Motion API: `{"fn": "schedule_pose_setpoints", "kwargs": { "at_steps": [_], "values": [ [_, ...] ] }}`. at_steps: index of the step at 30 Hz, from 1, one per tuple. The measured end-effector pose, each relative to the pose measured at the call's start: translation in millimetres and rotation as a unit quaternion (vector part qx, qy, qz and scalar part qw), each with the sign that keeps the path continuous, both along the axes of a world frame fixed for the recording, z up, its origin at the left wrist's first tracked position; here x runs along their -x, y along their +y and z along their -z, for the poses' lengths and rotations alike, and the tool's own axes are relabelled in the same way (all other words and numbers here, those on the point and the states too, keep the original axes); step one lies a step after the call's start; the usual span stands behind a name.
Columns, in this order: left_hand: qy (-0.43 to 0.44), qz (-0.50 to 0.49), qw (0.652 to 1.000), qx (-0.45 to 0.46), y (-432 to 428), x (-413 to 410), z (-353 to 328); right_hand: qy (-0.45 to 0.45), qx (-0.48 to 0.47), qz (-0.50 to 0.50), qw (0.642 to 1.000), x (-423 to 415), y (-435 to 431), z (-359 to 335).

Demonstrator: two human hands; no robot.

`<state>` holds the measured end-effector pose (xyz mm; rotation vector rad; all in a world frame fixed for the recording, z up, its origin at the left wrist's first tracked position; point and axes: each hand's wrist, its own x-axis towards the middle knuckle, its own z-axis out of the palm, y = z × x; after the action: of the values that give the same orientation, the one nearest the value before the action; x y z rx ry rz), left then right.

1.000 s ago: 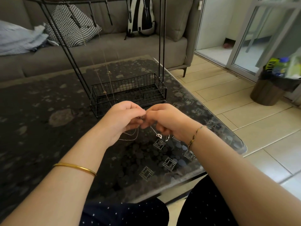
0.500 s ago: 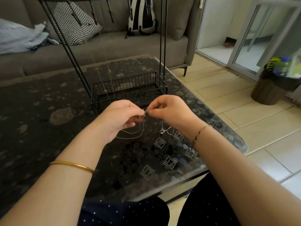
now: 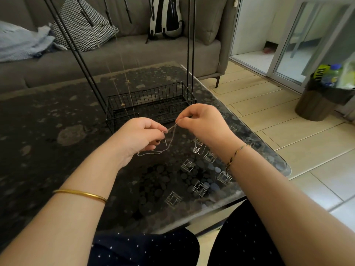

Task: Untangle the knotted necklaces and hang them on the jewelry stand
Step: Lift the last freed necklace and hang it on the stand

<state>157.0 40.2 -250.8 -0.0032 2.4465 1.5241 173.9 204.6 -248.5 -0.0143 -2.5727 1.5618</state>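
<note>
Left hand (image 3: 140,135) and right hand (image 3: 203,123) each pinch the silver necklace (image 3: 171,128), drawn taut between them above the worktop (image 3: 57,169) near its right edge, in front of the stand (image 3: 153,95). Risk: pulling harder may tighten the knot or snap the chain.

The necklace (image 3: 171,129) is silver and the jewelry stand (image 3: 151,96) black; the dark tabletop (image 3: 48,160) is mottled grey with white dotted squares. The bangle (image 3: 82,193) is gold, the trousers (image 3: 144,250) navy with white dots, the cushion (image 3: 84,27) black-and-white check, the sofa (image 3: 134,54) grey.
</note>
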Motion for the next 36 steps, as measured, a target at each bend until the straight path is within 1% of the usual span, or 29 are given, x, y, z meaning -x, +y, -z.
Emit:
{"fn": "schedule_pose_setpoints", "kwargs": {
  "at_steps": [5,7,11,17,19,22,24,27,29,30,32,33,36],
  "values": [
    [-0.001,-0.034,0.999,-0.011,7.2,-2.1,-5.5,0.004,0.0,0.005,1.0,-1.0,-0.6,-1.4],
    [-0.017,-0.055,0.997,-0.045,10.3,-3.4,-8.8,0.009,-0.01,-0.008,1.0,-1.0,-1.4,-0.7],
    [-0.05,-0.074,0.986,-0.141,12.1,-6.0,-14.6,0.012,-0.029,-0.023,0.999,0.6,-2.2,0.9],
    [-0.074,-0.121,0.969,-0.2,9.6,-3.5,-18.1,0.021,-0.028,-0.004,0.999,0.9,-1.7,0.3],
    [-0.063,-0.132,0.972,-0.184,9.2,-3.4,-18.7,0.034,-0.022,0.006,0.999,1.2,-1.2,0.5],
    [-0.009,-0.117,0.989,-0.091,8.9,-4.1,-16.3,0.046,-0.013,0.018,0.999,2.1,-0.9,0.8],
    [0.018,-0.105,0.993,-0.045,7.1,-4.3,-13.0,0.055,-0.012,0.031,0.998,2.4,-0.1,1.2],
    [0.055,-0.137,0.988,-0.04,2.6,-0.9,-10.1,0.059,-0.02,0.049,0.997,2.4,1.7,1.1],
    [0.036,-0.176,0.981,-0.078,-0.2,1.9,-11.2,0.054,-0.027,0.056,0.997,2.3,2.6,1.5],
    [0.005,-0.19,0.974,-0.125,-1.5,2.6,-12.3,0.05,-0.029,0.06,0.997,2.4,3.1,1.9],
    [-0.058,-0.205,0.947,-0.239,-3.7,2.1,-15.5,0.035,-0.033,0.069,0.996,3.8,4.5,3.6],
    [-0.076,-0.215,0.932,-0.283,-4.8,1.5,-16.7,0.025,-0.035,0.073,0.996,4.8,5.2,4.8],
    [-0.088,-0.262,0.896,-0.348,-7.1,0.0,-20.4,0.005,-0.045,0.078,0.996,7.7,6.9,7.9]
  ]
}}
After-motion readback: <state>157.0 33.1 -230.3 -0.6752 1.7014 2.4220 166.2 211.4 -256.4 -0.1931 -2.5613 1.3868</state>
